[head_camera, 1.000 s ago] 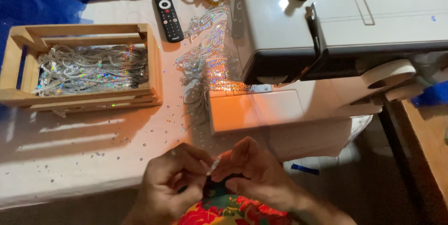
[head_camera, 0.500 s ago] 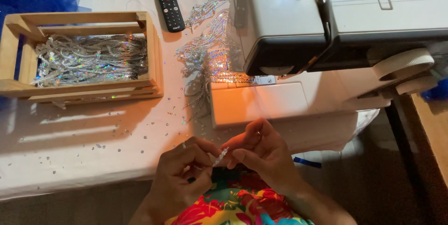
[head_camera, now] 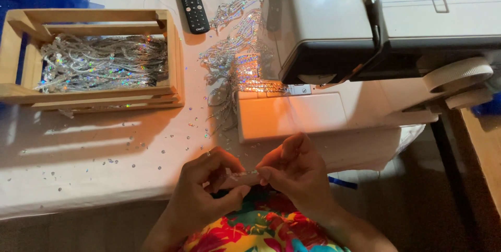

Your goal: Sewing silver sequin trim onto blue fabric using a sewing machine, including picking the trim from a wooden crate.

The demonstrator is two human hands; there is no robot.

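Both hands have drawn slightly nearer the tabletop edge since the earlier frames, and the view has shifted so the remote control sits higher; nothing on the tabletop has changed place. Sewing machine, largest item, stands at upper right with its lamp lit over a warm-glowing bed. Tabletop, pale and strewn with loose sequins, carries the rest. Wooden crate at left holds a heap of silvery sequin strips, apparently a full stock. A second pile of sequin trim trails from behind the machine to its needle area, which suggests stitched or waiting work; which of the two cannot be told. Black remote control lies at the top edge, between crate and machine. Left hand and right hand meet just in front of the tabletop edge, above a bright flowered garment. Short sequin strip, smallest item, spans between them: fingers of the left hand are closed on one end, those of the right pinched on the other. Judged from the layout, this strip is still being prepared by hand and has not reached the machine.
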